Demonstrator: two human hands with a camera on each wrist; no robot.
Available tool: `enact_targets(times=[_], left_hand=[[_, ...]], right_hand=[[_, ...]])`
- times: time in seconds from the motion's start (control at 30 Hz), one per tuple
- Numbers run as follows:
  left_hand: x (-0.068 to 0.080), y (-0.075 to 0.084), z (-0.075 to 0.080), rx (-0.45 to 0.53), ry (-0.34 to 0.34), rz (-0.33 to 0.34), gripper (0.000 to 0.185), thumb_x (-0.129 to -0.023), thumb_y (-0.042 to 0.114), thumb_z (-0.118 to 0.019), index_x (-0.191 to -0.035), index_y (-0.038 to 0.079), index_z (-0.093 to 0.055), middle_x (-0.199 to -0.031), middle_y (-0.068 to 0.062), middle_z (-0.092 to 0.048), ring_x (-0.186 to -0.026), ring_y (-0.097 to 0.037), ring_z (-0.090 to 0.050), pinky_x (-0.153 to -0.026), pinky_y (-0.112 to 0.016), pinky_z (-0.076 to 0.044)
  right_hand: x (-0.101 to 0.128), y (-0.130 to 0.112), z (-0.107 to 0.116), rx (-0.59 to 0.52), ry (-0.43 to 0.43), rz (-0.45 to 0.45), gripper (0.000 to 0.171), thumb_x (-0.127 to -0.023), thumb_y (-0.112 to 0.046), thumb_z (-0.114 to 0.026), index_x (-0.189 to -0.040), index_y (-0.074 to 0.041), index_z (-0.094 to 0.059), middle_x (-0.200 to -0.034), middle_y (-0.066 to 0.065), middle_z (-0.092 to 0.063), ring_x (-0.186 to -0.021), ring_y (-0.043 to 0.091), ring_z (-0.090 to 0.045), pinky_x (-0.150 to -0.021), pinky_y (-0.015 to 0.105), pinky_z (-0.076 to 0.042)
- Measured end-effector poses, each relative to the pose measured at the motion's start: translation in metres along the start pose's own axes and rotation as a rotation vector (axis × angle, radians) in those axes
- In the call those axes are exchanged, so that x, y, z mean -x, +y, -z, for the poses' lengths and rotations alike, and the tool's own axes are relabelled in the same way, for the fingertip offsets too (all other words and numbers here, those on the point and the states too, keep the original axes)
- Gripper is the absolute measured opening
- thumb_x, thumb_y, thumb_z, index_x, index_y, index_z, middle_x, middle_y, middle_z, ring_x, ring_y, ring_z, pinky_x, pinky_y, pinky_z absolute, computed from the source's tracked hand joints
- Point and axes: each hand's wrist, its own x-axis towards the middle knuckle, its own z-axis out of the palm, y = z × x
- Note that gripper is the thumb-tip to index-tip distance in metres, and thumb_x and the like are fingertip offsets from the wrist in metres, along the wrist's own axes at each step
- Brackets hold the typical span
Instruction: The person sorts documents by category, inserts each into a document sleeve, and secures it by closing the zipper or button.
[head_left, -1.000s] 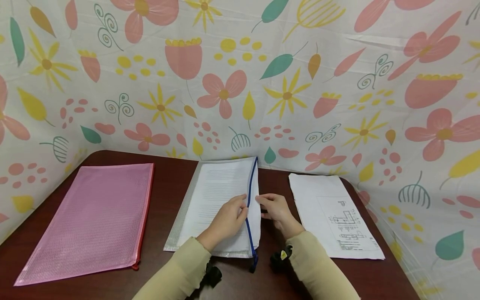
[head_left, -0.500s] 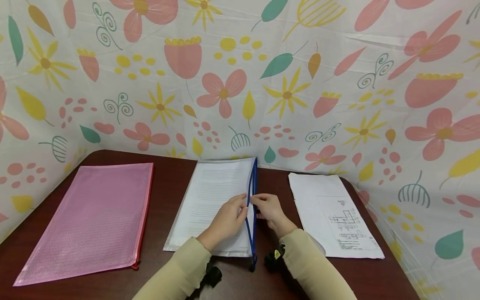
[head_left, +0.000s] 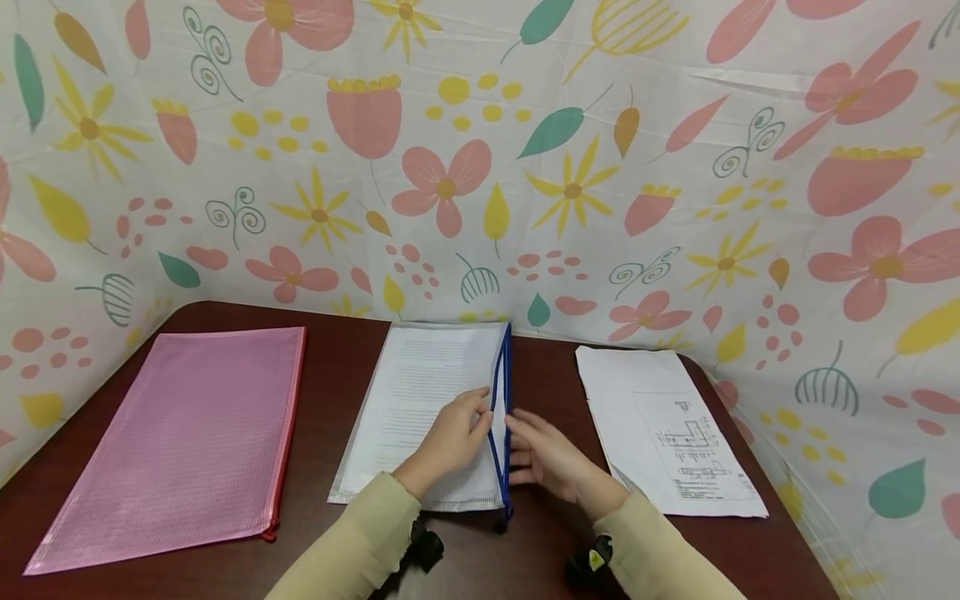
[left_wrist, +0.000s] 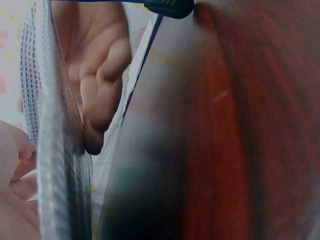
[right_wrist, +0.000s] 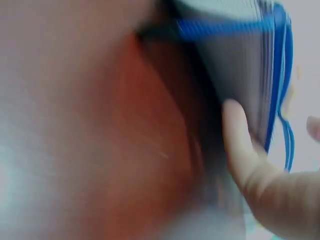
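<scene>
A clear mesh zip folder (head_left: pixel 351 467) with blue zipper edging lies in the middle, with printed sheets (head_left: pixel 427 358) inside. Its zipper side faces right and gapes, the two blue edges apart. My left hand (head_left: pixel 448 437) lies over the folder, thumb and fingertips pinching the upper blue edge, which bows left there. My right hand (head_left: pixel 551 458) is at the folder's right side, fingers extended and spread along the lower blue edge, seemingly touching it. In the right wrist view, a finger (right_wrist: pixel 236 135) of the right hand lies against the folder's side. The zipper pull (left_wrist: pixel 170 6) hangs at the near corner.
A pink mesh zip folder (head_left: pixel 187 433) with red edging lies on the left of the dark wooden table (head_left: pixel 337 350). A stack of paper with a printed drawing (head_left: pixel 637 408) lies on the right. Floral cloth (head_left: pixel 480 167) stands close behind the table.
My right hand pinched the lower blue edge at the opening, then let go and slid lower, fingers spreading. Both blue edges now show apart, and the folder has shifted slightly left. My left hand stayed put.
</scene>
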Motion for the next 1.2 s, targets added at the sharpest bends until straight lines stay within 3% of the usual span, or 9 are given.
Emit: enact_targets(times=[0.1, 0.23, 0.4, 0.47, 0.57, 0.67, 0.87, 1.03, 1.2], left_hand=[[-0.002, -0.002, 0.0, 0.0, -0.023, 0.027, 0.017, -0.096, 0.014, -0.05, -0.084, 0.007, -0.058, -0.137, -0.018, -0.052, -0.125, -0.031, -0.051, -0.091, -0.039, -0.046], [-0.002, -0.004, 0.001, 0.037, -0.1, 0.11, 0.021, -0.095, 0.018, -0.052, -0.107, 0.003, -0.061, -0.139, -0.019, -0.05, -0.13, -0.033, -0.045, -0.102, -0.045, -0.041], [-0.002, -0.007, 0.0, 0.057, -0.231, 0.176, 0.046, -0.093, 0.029, -0.058, -0.132, 0.008, -0.048, -0.14, -0.017, -0.048, -0.132, -0.031, -0.043, -0.106, -0.047, -0.037], [-0.001, -0.008, 0.001, 0.06, -0.276, 0.175, 0.056, -0.09, 0.034, -0.062, -0.135, 0.007, -0.045, -0.142, -0.018, -0.045, -0.134, -0.031, -0.041, -0.108, -0.047, -0.035], [-0.001, -0.008, 0.003, 0.054, -0.346, 0.168, 0.07, -0.083, 0.042, -0.069, -0.137, 0.006, -0.044, -0.146, -0.019, -0.04, -0.137, -0.031, -0.036, -0.11, -0.046, -0.032], [0.0, -0.006, 0.005, 0.04, -0.409, 0.159, 0.081, -0.076, 0.046, -0.075, -0.138, 0.004, -0.044, -0.149, -0.021, -0.034, -0.139, -0.031, -0.031, -0.112, -0.045, -0.029], [0.003, -0.004, 0.008, -0.064, -0.539, 0.145, 0.097, -0.065, 0.05, -0.082, -0.142, 0.007, -0.04, -0.155, -0.021, -0.019, -0.145, -0.034, -0.015, -0.116, -0.048, -0.019], [0.007, -0.006, 0.007, -0.185, -0.639, 0.116, 0.108, -0.06, 0.054, -0.083, -0.147, 0.012, -0.034, -0.157, -0.019, -0.009, -0.146, -0.034, -0.005, -0.117, -0.049, -0.013], [0.009, -0.007, 0.005, -0.252, -0.657, 0.099, 0.114, -0.057, 0.054, -0.085, -0.149, 0.014, -0.03, -0.158, -0.019, -0.004, -0.147, -0.032, -0.002, -0.118, -0.047, -0.012]], right_hand=[[0.011, 0.005, -0.001, -0.008, -0.209, -0.055, 0.083, -0.096, -0.036, -0.052, -0.149, 0.002, 0.0, -0.119, 0.016, -0.06, -0.095, 0.017, -0.064, -0.079, 0.036, -0.054], [0.015, 0.01, -0.003, 0.059, -0.312, -0.103, 0.091, -0.089, -0.022, -0.062, -0.146, 0.009, 0.002, -0.102, 0.008, -0.066, -0.089, 0.015, -0.064, -0.08, 0.038, -0.054], [0.018, 0.012, -0.005, 0.131, -0.324, -0.116, 0.081, -0.082, -0.012, -0.069, -0.143, 0.008, -0.019, -0.074, 0.001, -0.068, -0.068, 0.013, -0.063, -0.064, 0.033, -0.054], [0.02, 0.013, -0.005, 0.171, -0.326, -0.111, 0.061, -0.082, -0.012, -0.069, -0.13, 0.009, -0.039, -0.071, 0.0, -0.067, -0.062, 0.011, -0.06, -0.057, 0.028, -0.051], [0.023, 0.014, -0.002, 0.254, -0.333, -0.095, 0.027, -0.082, -0.014, -0.07, -0.097, 0.005, -0.06, -0.068, 0.0, -0.066, -0.055, 0.008, -0.055, -0.051, 0.024, -0.048], [0.025, 0.014, 0.002, 0.325, -0.372, -0.073, 0.022, -0.082, -0.013, -0.069, -0.078, 0.007, -0.064, -0.063, 0.0, -0.064, -0.05, 0.005, -0.051, -0.048, 0.021, -0.046], [0.028, 0.017, 0.007, 0.353, -0.412, -0.034, 0.031, -0.084, -0.013, -0.068, -0.088, 0.018, -0.064, -0.061, -0.001, -0.064, -0.048, 0.003, -0.052, -0.047, 0.02, -0.048], [0.031, 0.022, 0.008, 0.293, -0.387, -0.065, 0.026, -0.085, -0.014, -0.068, -0.087, 0.012, -0.066, -0.068, 0.003, -0.069, -0.055, 0.007, -0.062, -0.048, 0.02, -0.05], [0.033, 0.026, 0.011, 0.244, -0.314, -0.068, 0.015, -0.082, -0.009, -0.07, -0.084, 0.005, -0.065, -0.069, 0.006, -0.069, -0.058, 0.01, -0.065, -0.05, 0.022, -0.051]])
